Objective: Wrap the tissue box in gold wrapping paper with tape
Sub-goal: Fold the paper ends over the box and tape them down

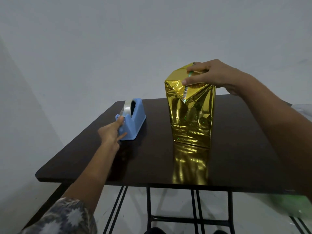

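Gold foil wrapping paper (pixel 190 119), lt blue tape dispenser (pixel 135 119), dk brown table (pixel 81 159).

A dark glossy table (pixel 84 157) on black metal legs (pixel 148 208) stands before a plain pale wall (pixel 118 39).

Legible text, labels, brands, numbers, signs: none readable on any item in view.
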`<move>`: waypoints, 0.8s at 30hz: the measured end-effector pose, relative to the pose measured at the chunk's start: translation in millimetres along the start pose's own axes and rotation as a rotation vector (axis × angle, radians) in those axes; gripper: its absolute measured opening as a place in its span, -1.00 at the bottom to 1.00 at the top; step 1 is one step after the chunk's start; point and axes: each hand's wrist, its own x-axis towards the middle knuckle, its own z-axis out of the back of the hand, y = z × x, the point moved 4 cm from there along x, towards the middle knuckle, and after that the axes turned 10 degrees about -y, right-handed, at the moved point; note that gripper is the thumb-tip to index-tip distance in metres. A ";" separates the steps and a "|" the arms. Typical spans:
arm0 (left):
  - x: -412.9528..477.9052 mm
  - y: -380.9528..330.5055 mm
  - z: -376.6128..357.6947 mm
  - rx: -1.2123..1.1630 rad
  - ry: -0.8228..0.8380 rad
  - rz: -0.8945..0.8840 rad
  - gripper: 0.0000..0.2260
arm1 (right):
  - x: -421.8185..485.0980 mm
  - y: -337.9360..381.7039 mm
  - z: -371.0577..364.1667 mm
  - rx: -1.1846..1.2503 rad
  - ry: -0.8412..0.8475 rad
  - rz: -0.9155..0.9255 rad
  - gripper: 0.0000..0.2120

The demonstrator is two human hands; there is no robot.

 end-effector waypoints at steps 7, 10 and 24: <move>-7.1 17.9 10.6 -0.070 -0.054 0.062 -0.74 | -3.7 2.2 -0.6 0.009 0.012 -0.017 -0.42; -18.6 19.8 18.3 -0.131 -0.133 0.036 -0.82 | -2.6 1.4 0.3 -0.022 0.010 0.006 -0.41; -143.0 -123.1 -123.3 0.178 0.976 -0.509 -0.89 | -0.9 -4.7 -3.8 -0.085 0.033 0.077 -0.27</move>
